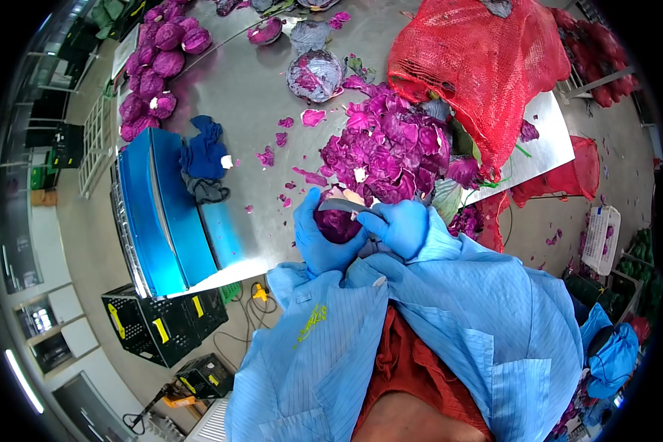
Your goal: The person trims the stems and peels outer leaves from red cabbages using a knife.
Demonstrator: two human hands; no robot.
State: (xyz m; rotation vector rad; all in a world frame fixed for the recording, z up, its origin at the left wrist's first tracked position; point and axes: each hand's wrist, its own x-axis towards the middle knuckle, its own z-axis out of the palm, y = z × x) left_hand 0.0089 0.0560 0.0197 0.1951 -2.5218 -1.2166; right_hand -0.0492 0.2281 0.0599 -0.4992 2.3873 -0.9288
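In a blue glove, my left hand [319, 239] is wrapped round the left side of a red cabbage [337, 224], close to my body at the table's near edge. My gloved right hand [401, 228] grips a knife, its handle hidden in my fingers. The curved knife blade [339, 205] lies across the top of the cabbage, pointing left. Just beyond both hands rises a heap of loose purple cabbage leaves [390, 144]. Farther off, a cabbage with dull outer leaves [314, 76] rests on the metal table [254, 147].
Trimmed red cabbages [168, 37] are piled at the far left. A blue metal box [158, 214] and blue cloths [205, 151] sit on the left side. A red mesh sack [479, 66] lies at the right. Black crates [162, 324] stand on the floor.
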